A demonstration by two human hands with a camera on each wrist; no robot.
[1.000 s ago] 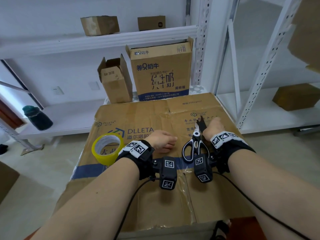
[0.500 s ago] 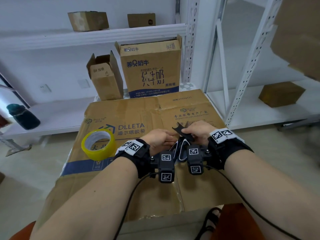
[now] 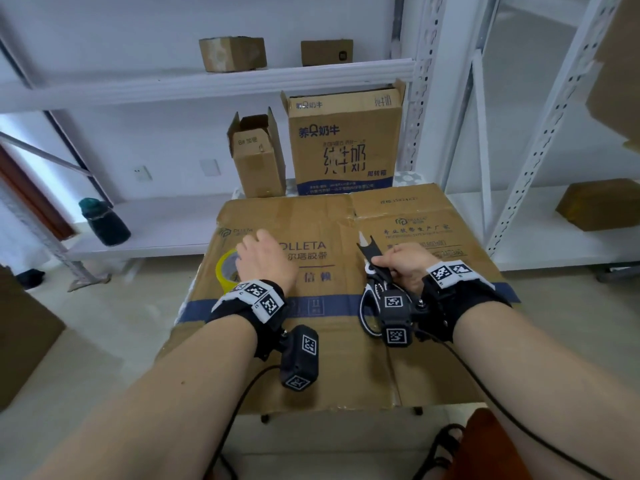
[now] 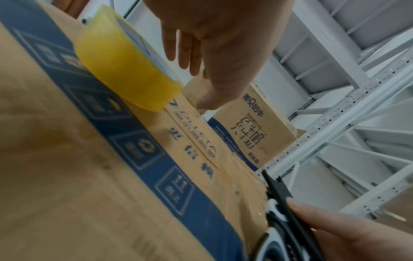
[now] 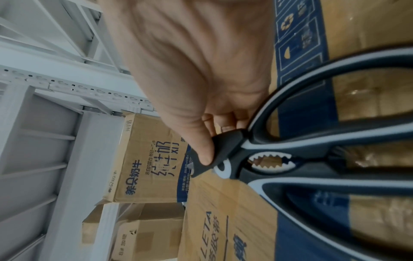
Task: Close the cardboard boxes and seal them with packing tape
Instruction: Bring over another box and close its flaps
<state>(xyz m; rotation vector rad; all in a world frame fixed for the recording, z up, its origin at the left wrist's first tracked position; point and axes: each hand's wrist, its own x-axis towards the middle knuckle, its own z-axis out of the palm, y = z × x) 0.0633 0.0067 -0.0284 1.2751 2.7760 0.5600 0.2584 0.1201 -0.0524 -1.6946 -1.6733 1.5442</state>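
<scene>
Nearest: two bare forearms with black wrist bands carrying square printed markers, cables trailing back toward the body.

Work surface is a flattened cardboard sheet (image 3: 332, 368), blue band printed across it, "DLLETA" lettering farther up.

Right hand (image 3: 405, 268), right of centre: fingers and thumb curled round a pair of scissors (image 3: 374, 289), pinching the black blade cover just ahead of the pivot. In the right wrist view the thumb (image 5: 201, 146) presses on the cover; the black and white handle loops hang toward the wrist. Blade tips point away, slightly apart at the far end.

Left hand (image 3: 266, 261), left of centre: fingers loose and spread, holding nothing. It hovers over the roll of yellow packing tape (image 3: 227, 271), which lies flat on the sheet near its left edge. In the left wrist view, fingers (image 4: 190, 53) sit just above the roll (image 4: 125, 70); whether they touch it, cannot tell.

Beyond the sheet's far edge: small cardboard box (image 3: 258, 157), top flaps standing open, and right beside it a taller cardboard box (image 3: 343, 143) with blue print, flaps also up.

Left, on a low white shelf (image 3: 156, 223): dark green bottle (image 3: 104, 221).

Farthest, upper shelf (image 3: 138, 88): two small closed boxes (image 3: 232, 53). Another brown box (image 3: 599, 202) on the right-hand rack.
</scene>
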